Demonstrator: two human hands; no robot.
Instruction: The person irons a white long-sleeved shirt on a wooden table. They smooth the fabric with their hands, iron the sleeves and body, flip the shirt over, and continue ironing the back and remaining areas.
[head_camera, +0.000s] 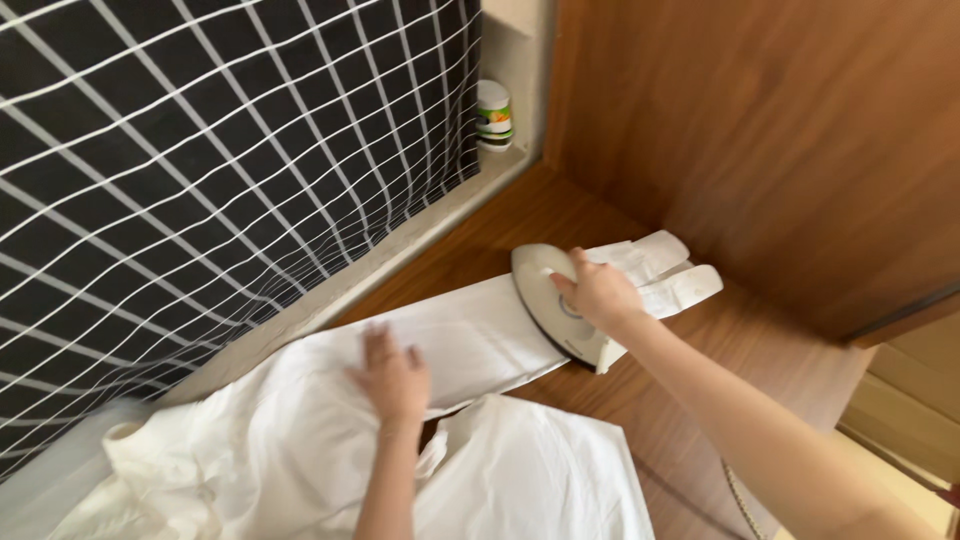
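A white shirt (290, 440) lies spread on a wooden tabletop (690, 400), one sleeve (470, 335) stretched toward the far right. My left hand (392, 375) presses flat on the shirt near the shoulder, fingers apart. My right hand (598, 292) grips a white and grey iron (548, 300) that rests on the sleeve close to the cuff (665, 270). The cuff sticks out beyond the iron.
A black curtain with a white grid pattern (200, 150) hangs along the left above a pale ledge (400, 255). A small white container with a green and orange label (493, 115) stands in the corner. A wooden panel (760, 130) rises on the right. A cord (738, 500) trails at the bottom.
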